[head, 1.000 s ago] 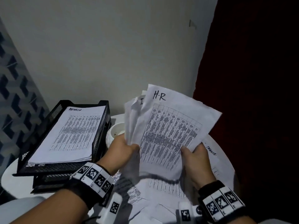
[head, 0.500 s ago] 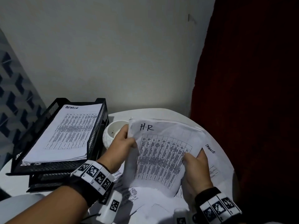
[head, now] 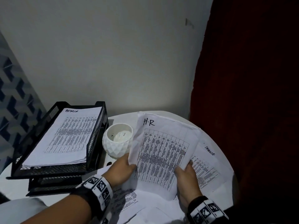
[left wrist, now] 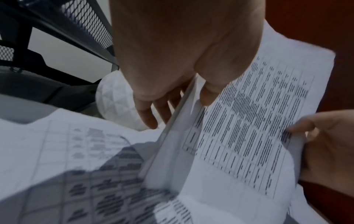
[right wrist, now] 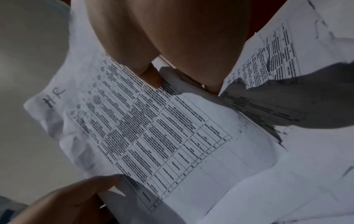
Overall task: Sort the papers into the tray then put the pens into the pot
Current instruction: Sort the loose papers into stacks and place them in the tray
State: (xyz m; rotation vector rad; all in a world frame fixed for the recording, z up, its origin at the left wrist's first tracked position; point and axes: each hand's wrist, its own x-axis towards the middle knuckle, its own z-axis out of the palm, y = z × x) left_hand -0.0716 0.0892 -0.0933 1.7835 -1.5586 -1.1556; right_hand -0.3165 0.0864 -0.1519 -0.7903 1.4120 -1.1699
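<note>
A bundle of printed sheets headed "H.R" point(head: 163, 152) is held low over the round white table point(head: 123, 116). My left hand point(head: 124, 165) pinches its left edge, thumb on top point(left wrist: 208, 94). My right hand point(head: 186, 173) pinches its lower right edge point(right wrist: 151, 72). A black mesh tray stack point(head: 97, 136) stands at the left, with a pile headed "ADMIN" point(head: 64, 136) in its top tier. A white faceted pot point(head: 117, 141) sits between the tray and the held bundle. No pens are visible.
More printed sheets point(head: 208, 168) lie loose on the table under and to the right of the bundle, and others point(head: 126, 201) lie near the front edge. A dark red curtain point(head: 250, 94) hangs at the right. A pale wall point(head: 113, 54) stands behind.
Both hands have lowered the H.R bundle from an upright, raised position down toward the table, and it now lies flatter. The pot has come into full view.
</note>
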